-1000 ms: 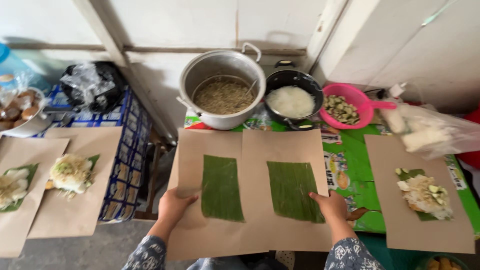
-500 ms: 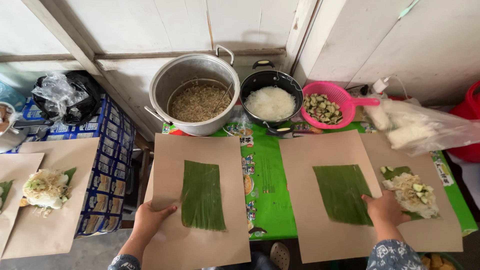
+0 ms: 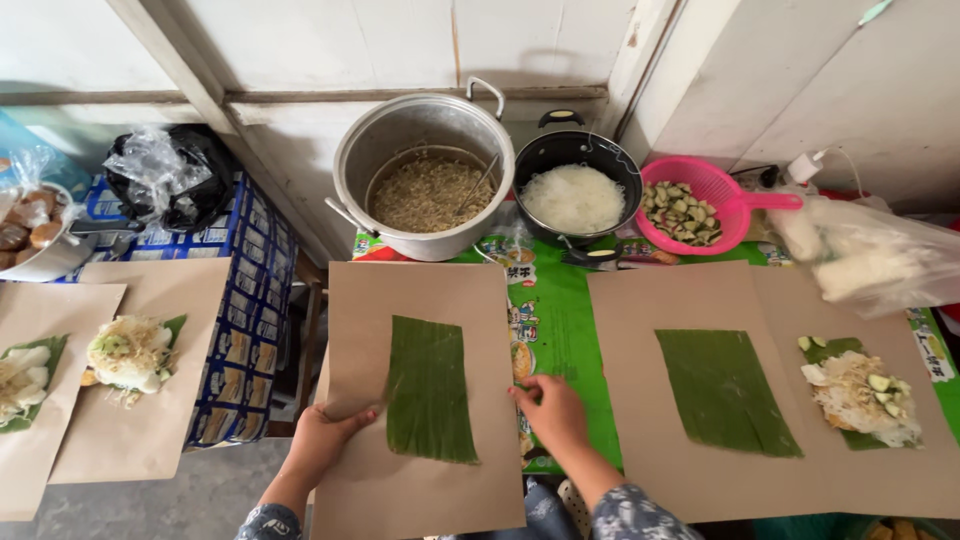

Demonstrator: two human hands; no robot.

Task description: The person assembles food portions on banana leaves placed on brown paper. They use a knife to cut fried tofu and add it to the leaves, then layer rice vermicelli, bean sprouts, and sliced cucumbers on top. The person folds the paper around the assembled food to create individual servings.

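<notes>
Both hands rest open on one brown paper sheet (image 3: 420,300) at the near middle of the scene: the left hand (image 3: 322,442) lies flat on its near left edge, fingers spread, and the right hand (image 3: 552,412) presses its right edge, gripping nothing. A banana leaf piece (image 3: 430,390) lies on the sheet between the hands, just beside the left fingertips. The sheet overlaps a green printed table cover (image 3: 560,330). To the right lies a second brown sheet (image 3: 640,310) with its own leaf (image 3: 725,390), and further right a leaf bearing noodles and cucumber slices (image 3: 860,395). On the far side stand a large metal pot (image 3: 425,175) (the biggest vessel), a black pot of white noodles (image 3: 575,190), and a pink colander (image 3: 690,205).
</notes>
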